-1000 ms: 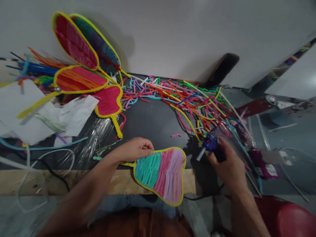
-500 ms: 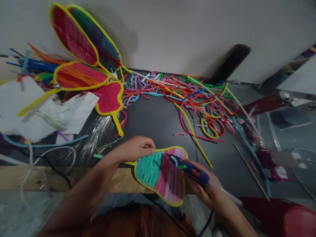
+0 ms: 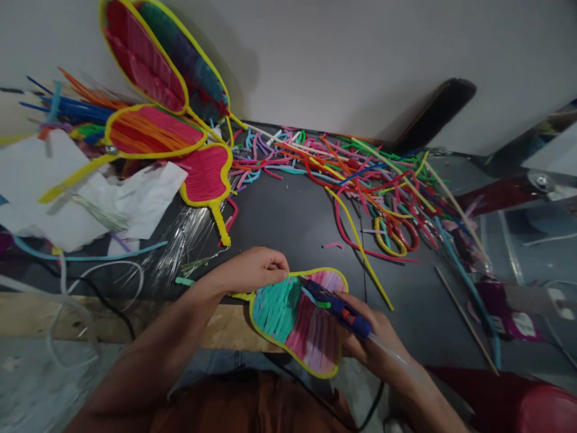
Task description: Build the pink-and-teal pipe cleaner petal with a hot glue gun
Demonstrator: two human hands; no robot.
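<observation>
Striped panel (image 3: 289,329): yellow-rimmed, banded teal, pink and lilac; lies before you at the near table edge, partly overhanging toward your lap. Read its middle as clock centre, twelve pointing away from you.
Left hand (image 3: 259,264): your thumb and forefinger are pinched on the yellow rim, just short of twelve; the other fingers are curled in.
Right hand (image 3: 383,329): at three o'clock, your fingers are wrapped around the blue glue gun (image 3: 337,308).
Nozzle to rim: governing relation. The nozzle crosses above the panel, aimed toward ten o'clock, its tip just beside your left fingertips; of your two hands, the left is nearer the tip.
Long axis: runs from the yellow stem (image 3: 243,296) at ten o'clock to the broad lobed end at four.
Black cord (image 3: 315,402): loops below the panel at six.
Loose coloured stems (image 3: 356,171): heaped at one o'clock; scissors handles (image 3: 390,253) show at two, blades not distinguishable.
Pink panel (image 3: 207,174): at eleven, well apart from your fingers.
Obscured: nozzle contact with the rim cannot be confirmed; your left wrist covers part of the stem; trigger position is unclear.
Cut off: red object (image 3: 518,397) at four, leaving the lower frame edge.
</observation>
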